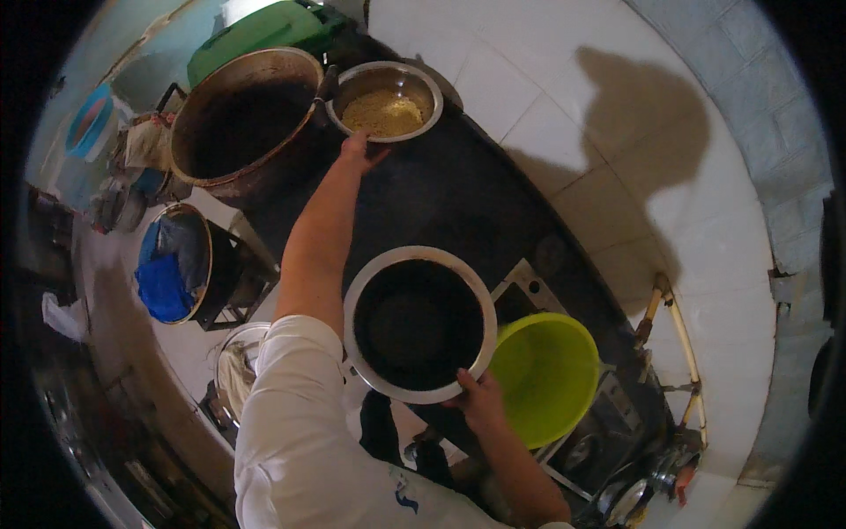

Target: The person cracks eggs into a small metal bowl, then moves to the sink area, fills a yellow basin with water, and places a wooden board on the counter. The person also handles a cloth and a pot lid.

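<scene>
A steel bowl [341,117] with yellowish grains or split pulses in it stands at the far end of the black counter. My left hand [362,153] is stretched out to its near rim, with the fingers closed on the edge; part of the grip is hidden. Nearer to me, a round metal pot [421,322] with a wide pale rim and a dark inside is gripped at its right front edge by my right hand [478,401]. Close beside that hand, a lime-green plastic tub [548,379] sits over the stove.
A large brown-rimmed pot [247,123] stands left of the bowl, with a green container [251,40] behind. The gas stove [608,410] lies under the tub, near yellowish pipes [683,344] on the tiled wall. A bin with blue cloth [166,286] stands at left.
</scene>
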The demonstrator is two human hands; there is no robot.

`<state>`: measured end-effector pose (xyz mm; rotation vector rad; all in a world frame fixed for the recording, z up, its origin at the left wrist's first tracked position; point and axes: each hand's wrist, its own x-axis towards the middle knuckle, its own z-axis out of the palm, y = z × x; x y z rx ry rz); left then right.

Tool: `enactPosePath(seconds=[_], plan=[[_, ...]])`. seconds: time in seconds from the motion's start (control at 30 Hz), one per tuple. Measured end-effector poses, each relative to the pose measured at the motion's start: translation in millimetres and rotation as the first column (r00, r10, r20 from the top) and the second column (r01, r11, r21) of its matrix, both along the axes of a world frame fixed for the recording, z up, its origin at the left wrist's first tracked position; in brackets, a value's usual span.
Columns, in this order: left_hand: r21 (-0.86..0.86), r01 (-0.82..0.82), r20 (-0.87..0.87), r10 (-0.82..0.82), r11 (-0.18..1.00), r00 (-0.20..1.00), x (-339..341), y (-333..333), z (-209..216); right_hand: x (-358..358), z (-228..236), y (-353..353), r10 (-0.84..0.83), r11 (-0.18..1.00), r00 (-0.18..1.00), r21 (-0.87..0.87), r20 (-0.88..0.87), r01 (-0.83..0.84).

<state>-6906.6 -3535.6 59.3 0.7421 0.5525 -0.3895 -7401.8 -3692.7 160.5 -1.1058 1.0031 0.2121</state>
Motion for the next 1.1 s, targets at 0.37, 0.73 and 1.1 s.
enactPosePath(seconds=[0.37, 0.73, 1.1], plan=[[0.118, -0.101, 0.025, 0.099, 0.988, 0.995, -11, -17, 11, -7, -14, 1, 0.006, 1.000, 1.000, 0.002, 0.015, -0.006], [-0.059, 0.039, 0.041, -0.036, 0.998, 0.999, -62, -41, 58, -25, -29, 3, 0.046, 0.998, 0.999, 0.032, 0.015, -0.047], [0.000, 0.163, 0.235, -0.158, 0.987, 0.959, -111, -6, 211, -32, -55, -1, 0.194, 0.981, 0.972, -0.014, 0.130, -0.194]])
